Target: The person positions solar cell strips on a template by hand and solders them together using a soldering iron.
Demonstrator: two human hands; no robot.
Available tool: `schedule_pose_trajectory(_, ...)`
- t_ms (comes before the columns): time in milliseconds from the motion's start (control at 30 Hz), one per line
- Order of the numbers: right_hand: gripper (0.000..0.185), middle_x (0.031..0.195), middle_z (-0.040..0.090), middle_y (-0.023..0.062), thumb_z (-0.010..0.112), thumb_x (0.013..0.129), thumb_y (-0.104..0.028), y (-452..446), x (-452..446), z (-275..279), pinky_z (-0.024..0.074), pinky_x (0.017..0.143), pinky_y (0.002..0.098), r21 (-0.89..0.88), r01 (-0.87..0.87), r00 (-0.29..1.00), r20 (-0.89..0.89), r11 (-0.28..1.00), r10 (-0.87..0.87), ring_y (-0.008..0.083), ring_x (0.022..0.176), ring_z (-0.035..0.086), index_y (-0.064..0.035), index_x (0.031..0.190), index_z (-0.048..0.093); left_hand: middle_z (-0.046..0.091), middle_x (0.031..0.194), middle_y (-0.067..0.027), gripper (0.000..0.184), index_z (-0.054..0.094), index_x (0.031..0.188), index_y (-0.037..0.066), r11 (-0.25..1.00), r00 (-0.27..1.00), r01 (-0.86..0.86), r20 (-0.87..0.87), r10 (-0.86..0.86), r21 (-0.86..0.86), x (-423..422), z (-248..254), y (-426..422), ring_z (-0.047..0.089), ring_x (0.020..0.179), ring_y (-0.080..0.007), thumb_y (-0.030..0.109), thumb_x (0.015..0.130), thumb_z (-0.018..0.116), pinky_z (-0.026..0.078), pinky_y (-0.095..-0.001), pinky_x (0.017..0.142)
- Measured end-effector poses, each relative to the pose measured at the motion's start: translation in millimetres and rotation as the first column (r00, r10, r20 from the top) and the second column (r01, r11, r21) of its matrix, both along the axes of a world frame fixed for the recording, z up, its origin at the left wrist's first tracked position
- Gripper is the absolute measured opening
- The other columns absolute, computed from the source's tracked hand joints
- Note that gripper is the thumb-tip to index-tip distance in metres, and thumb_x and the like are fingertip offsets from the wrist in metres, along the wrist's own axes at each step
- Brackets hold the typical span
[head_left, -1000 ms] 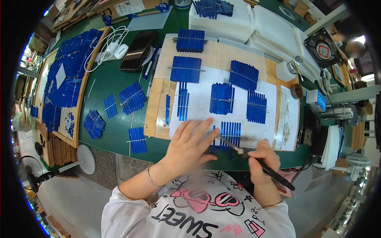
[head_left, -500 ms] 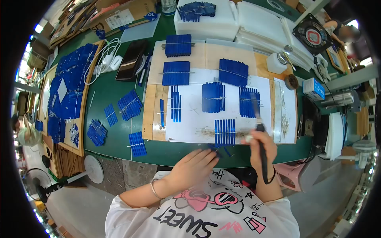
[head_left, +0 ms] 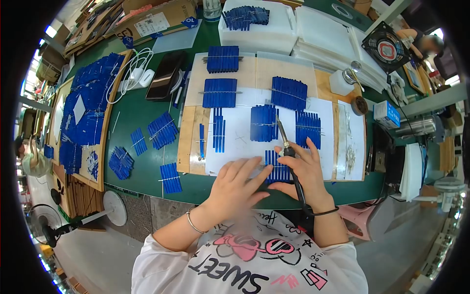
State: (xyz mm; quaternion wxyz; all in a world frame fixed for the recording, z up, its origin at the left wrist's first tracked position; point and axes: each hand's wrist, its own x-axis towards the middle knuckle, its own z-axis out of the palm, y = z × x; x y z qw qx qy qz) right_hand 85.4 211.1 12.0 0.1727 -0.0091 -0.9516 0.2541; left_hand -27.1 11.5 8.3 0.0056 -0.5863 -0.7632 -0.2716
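Note:
In the head view my right hand [head_left: 307,171] grips a soldering iron [head_left: 296,187], its metal tip angled up and left beside a set of blue strips [head_left: 263,122]. My left hand [head_left: 237,183] lies low over the board's front edge, palm down and fingers stretched out. Its fingertips reach the left side of another blue strip set [head_left: 277,166], a row of narrow strips crossed by thin wire. Part of that set is hidden by both hands. To the right, a further strip set [head_left: 308,128] sits just above my right fingers.
More blue strip sets lie on the wooden board [head_left: 188,159] and on the green table [head_left: 147,183]. A blue-covered tray [head_left: 81,127] stands left. A phone [head_left: 165,76], white cable [head_left: 128,81], round tin [head_left: 359,104], pump bottle [head_left: 341,83] and small fan [head_left: 387,46] surround the board.
My right hand has moved left and turned the soldering iron's tip leftward. My left hand has risen from the table edge to the near strip set, fingers spreading.

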Motion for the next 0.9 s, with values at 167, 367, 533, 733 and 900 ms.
schedule_pose_trajectory(167,0.057,0.123,0.068,0.0075,0.087,0.063,-0.041,0,1,-3,0.0237,0.115,0.0555,0.023,-0.004,1.0,-0.015,1.0,0.004,0.0301,0.124,0.055,-0.0114,0.104,0.06,0.05,0.141,-0.0065,0.061,0.059,0.132,0.022,0.997,0.994,-0.025,-0.107,0.017,-0.067,2,-5,3,0.05,0.119,-0.0216,0.041,0.076,0.074,0.036,-0.0384,0.099)
schedule_pose_trajectory(367,0.059,0.123,0.068,0.0082,0.087,0.062,-0.043,0,0,-1,0.0227,0.116,0.0552,0.016,-0.005,1.0,0.025,1.0,0.005,0.0313,0.124,0.055,-0.0114,0.104,0.06,0.049,0.142,-0.0057,0.062,0.059,0.132,0.022,0.998,0.991,-0.039,-0.129,0.032,-0.056,3,-10,4,0.05,0.119,-0.0203,0.044,0.076,0.073,0.034,-0.038,0.1)
schedule_pose_trajectory(533,0.053,0.119,0.069,0.0091,0.085,0.068,-0.039,-2,2,1,0.0232,0.115,0.0549,-0.008,0.048,0.998,-0.037,0.999,-0.048,0.0321,0.121,0.057,-0.0102,0.104,0.06,0.053,0.136,-0.0084,0.049,0.066,0.122,0.019,0.975,0.998,-0.052,-0.034,0.061,0.217,2,-12,-1,0.056,0.109,-0.0209,0.024,0.075,0.077,0.044,-0.0367,0.089)
schedule_pose_trajectory(733,0.029,0.11,0.073,0.0101,0.073,0.085,-0.025,0,7,-4,0.0241,0.115,0.0541,0.021,0.037,0.995,-0.094,0.999,-0.035,0.0305,0.112,0.063,-0.0092,0.104,0.058,0.069,0.093,-0.0117,0.032,0.066,0.118,0.003,0.954,0.838,-0.076,0.537,-0.096,0.289,16,9,-18,0.067,0.073,-0.0168,0.001,0.086,0.069,0.054,-0.0261,0.06)
schedule_pose_trajectory(900,0.023,0.103,0.073,0.0162,0.065,0.092,-0.021,3,18,-14,0.0277,0.113,0.051,-0.194,0.137,0.956,-0.232,0.971,-0.181,0.0269,0.108,0.065,-0.0062,0.109,0.057,0.07,0.093,-0.0054,0.033,0.059,0.129,0.003,0.945,-0.123,0.211,0.952,0.281,-0.251,28,13,-4,0.066,0.076,-0.0101,0.007,0.096,0.062,0.055,-0.0243,0.064)
